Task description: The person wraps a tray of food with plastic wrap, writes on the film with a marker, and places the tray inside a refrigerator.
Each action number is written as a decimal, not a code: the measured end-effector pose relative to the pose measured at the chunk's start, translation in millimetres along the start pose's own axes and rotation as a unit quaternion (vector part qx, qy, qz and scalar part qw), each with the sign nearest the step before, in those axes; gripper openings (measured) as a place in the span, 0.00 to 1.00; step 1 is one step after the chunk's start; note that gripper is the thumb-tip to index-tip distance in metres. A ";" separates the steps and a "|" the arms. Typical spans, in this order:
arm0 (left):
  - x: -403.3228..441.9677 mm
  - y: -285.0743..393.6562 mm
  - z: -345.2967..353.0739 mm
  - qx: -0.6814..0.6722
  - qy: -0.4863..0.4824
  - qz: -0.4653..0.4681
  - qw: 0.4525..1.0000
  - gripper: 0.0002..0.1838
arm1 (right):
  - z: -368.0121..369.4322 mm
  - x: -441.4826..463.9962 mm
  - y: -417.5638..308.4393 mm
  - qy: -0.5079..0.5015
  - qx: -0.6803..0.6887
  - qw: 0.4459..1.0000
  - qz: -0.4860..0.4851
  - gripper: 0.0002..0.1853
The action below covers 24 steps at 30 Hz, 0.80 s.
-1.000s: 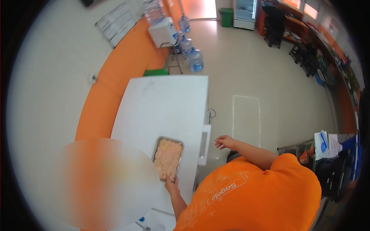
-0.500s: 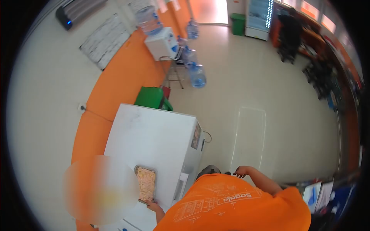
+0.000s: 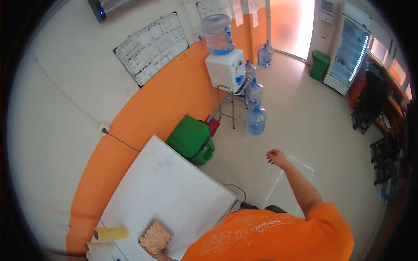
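Observation:
A metal tray (image 3: 170, 238) rests on the white freezer top (image 3: 170, 187), or just above it; I cannot tell which. Pale pinkish, chunky food (image 3: 155, 237) fills it. At the bottom of the view, my left hand (image 3: 163, 257) is at the tray's near edge and appears to grip it, its fingers partly hidden. Held out to the right over the floor, my right hand (image 3: 276, 158) has nothing in it, its fingers loosely bent and apart. My orange shirt (image 3: 270, 237) covers the lower part of the view.
Left of the tray lie a yellow roll (image 3: 111, 233) and a paler roll (image 3: 99, 246). Beyond the freezer stand a green bin (image 3: 189, 137), a water dispenser (image 3: 226, 69) on a metal stand and several water bottles (image 3: 256, 120). A glass-door fridge (image 3: 348, 48) is farther back.
The view has swung, so the room now sits lower and farther right. My right arm reaches farther forward. My left hand stays at the tray's edge. The rolls now show clearly.

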State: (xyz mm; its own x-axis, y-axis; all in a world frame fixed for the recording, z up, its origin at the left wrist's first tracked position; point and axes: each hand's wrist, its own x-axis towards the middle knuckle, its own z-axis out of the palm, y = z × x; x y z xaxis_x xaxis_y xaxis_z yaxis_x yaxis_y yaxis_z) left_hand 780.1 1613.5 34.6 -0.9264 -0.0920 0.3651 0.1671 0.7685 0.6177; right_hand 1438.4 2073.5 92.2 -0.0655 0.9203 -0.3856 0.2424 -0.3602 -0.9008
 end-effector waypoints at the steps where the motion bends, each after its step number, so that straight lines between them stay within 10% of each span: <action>1: -15.5 15.4 -3.3 -0.006 -0.006 0.020 1.000 0.38 | -16.0 15.9 -15.8 0.012 -0.020 1.000 -0.010 0.12; 9: -177.6 189.2 27.7 -0.019 -0.130 0.036 0.991 0.36 | -109.5 379.3 -346.5 0.123 -0.143 0.932 -0.309 0.14; 12: -221.7 212.5 31.8 -0.017 -0.181 -0.002 0.983 0.35 | -117.5 466.9 -462.2 0.256 -0.186 0.810 -0.493 0.29; 18: -329.8 335.4 55.6 -0.002 -0.279 -0.105 0.955 0.33 | -119.6 625.3 -704.7 0.321 -0.264 0.757 -0.505 0.36; 24: -393.3 373.7 66.2 -0.009 -0.392 -0.186 0.901 0.32 | -107.8 665.6 -745.3 0.282 -0.385 0.751 -0.457 0.31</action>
State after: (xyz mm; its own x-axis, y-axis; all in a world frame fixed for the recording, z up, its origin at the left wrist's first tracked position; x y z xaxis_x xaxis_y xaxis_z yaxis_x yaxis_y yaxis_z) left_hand 1184.6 1978.7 75.7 -0.8720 0.1407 -0.4689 -0.2046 0.7655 0.6100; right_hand 1318.5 2971.0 528.4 -0.1782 0.7262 0.6640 0.8474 0.4562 -0.2715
